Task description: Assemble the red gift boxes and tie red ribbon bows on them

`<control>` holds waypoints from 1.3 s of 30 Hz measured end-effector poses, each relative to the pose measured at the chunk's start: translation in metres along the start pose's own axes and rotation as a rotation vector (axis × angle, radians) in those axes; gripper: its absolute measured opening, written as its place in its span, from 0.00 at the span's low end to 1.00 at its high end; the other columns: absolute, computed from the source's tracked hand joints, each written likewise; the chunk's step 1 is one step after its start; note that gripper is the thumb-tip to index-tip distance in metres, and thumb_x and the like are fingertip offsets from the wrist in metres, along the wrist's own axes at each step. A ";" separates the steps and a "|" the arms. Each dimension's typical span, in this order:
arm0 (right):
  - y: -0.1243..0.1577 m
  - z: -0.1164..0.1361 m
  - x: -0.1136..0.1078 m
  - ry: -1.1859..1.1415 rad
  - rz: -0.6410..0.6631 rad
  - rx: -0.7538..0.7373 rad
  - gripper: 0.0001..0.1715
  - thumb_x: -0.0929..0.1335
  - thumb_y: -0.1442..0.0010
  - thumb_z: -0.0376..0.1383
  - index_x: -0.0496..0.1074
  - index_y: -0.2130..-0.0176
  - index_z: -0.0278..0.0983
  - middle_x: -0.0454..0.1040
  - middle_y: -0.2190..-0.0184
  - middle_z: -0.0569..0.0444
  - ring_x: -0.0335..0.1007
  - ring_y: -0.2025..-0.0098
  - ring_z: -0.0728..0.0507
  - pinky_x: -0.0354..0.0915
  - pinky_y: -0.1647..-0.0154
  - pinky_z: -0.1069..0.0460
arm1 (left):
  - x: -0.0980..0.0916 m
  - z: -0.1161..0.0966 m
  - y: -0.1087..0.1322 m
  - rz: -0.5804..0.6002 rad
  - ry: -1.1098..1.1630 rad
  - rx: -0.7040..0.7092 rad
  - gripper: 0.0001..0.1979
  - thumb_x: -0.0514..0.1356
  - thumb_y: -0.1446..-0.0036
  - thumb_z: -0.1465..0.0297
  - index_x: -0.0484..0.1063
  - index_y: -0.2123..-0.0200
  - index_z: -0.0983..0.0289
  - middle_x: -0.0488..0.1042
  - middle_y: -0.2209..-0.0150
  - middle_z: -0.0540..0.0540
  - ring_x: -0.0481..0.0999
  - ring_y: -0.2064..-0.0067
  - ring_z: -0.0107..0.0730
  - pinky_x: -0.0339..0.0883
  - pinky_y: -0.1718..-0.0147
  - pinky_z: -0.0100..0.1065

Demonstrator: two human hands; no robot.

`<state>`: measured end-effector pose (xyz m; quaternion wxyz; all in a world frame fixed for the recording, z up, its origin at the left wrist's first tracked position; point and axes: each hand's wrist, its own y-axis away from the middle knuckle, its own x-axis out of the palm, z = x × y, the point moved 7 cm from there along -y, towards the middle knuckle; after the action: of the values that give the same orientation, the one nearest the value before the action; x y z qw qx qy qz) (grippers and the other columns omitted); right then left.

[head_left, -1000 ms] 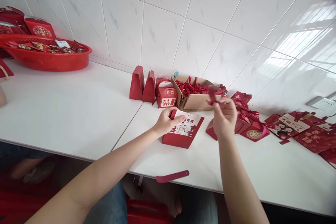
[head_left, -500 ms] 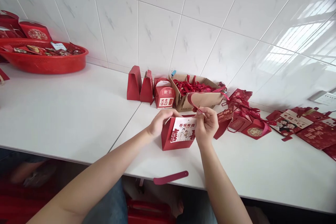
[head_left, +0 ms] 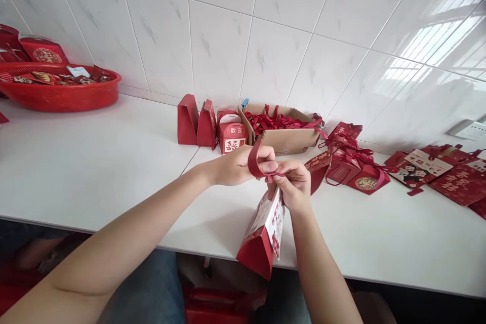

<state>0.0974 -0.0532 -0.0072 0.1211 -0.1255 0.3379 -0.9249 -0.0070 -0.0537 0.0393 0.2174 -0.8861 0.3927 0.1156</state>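
Observation:
A red gift box (head_left: 260,240) with a white printed panel hangs tilted at the table's front edge, its triangular end turned toward me. At its top, a dark red ribbon (head_left: 253,159) stands up in a loop. My left hand (head_left: 246,166) is closed, thumb and fingers pinching the ribbon from the left. Pressed close to it, my right hand (head_left: 295,185) pinches the ribbon just above the box top. The fingers partly hide where the ribbon meets the box.
Behind my hands stands a cardboard box (head_left: 290,142) of red ribbons. Small red boxes (head_left: 188,121) stand left of it; finished-looking boxes with ribbons (head_left: 351,164) and flat red bags (head_left: 461,182) lie right. A red plastic basket (head_left: 64,96) of packets sits far left.
The box has turned end-on and come nearer to me. My left hand has moved from the box's side up to the ribbon. The dark red strip at the table edge no longer shows.

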 end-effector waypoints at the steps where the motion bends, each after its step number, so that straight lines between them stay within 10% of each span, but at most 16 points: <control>1: -0.001 -0.001 -0.001 0.004 -0.005 0.021 0.09 0.72 0.45 0.41 0.69 0.69 0.42 0.72 0.77 0.60 0.64 0.85 0.51 0.59 0.91 0.56 | 0.000 -0.001 0.000 -0.001 -0.040 0.009 0.14 0.56 0.40 0.58 0.66 0.71 0.63 0.71 0.73 0.54 0.72 0.69 0.32 0.65 0.70 0.31; 11: -0.002 -0.010 -0.006 -0.018 0.031 0.120 0.12 0.72 0.45 0.44 0.68 0.67 0.41 0.72 0.78 0.62 0.66 0.88 0.50 0.59 0.91 0.56 | 0.001 0.000 -0.002 -0.074 -0.163 0.036 0.05 0.54 0.39 0.69 0.63 0.69 0.61 0.68 0.72 0.51 0.70 0.68 0.30 0.63 0.71 0.29; 25: -0.002 -0.011 -0.007 -0.091 0.033 0.105 0.09 0.72 0.44 0.41 0.68 0.67 0.41 0.73 0.77 0.62 0.62 0.88 0.52 0.61 0.88 0.55 | 0.022 0.064 -0.008 -0.287 0.758 -0.176 0.13 0.66 0.51 0.65 0.64 0.68 0.63 0.62 0.76 0.46 0.62 0.75 0.22 0.58 0.73 0.28; 33: -0.002 -0.008 -0.037 0.238 -0.433 -0.119 0.06 0.70 0.41 0.38 0.69 0.64 0.40 0.75 0.68 0.55 0.74 0.69 0.49 0.66 0.77 0.56 | 0.009 0.055 0.020 -0.276 0.391 -0.074 0.25 0.52 0.43 0.46 0.68 0.59 0.63 0.70 0.61 0.56 0.70 0.61 0.34 0.65 0.62 0.34; 39: 0.007 0.006 -0.033 0.518 -0.419 -0.391 0.05 0.67 0.39 0.32 0.70 0.61 0.42 0.74 0.68 0.56 0.74 0.68 0.47 0.70 0.66 0.50 | -0.005 0.050 0.031 -0.494 -0.090 0.037 0.13 0.64 0.47 0.65 0.72 0.59 0.63 0.75 0.59 0.55 0.74 0.57 0.36 0.67 0.55 0.36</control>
<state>0.1311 -0.0519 -0.0119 -0.1862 0.0251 0.4944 -0.8487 -0.0349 -0.0449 -0.0114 0.2726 -0.9450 0.1562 0.0910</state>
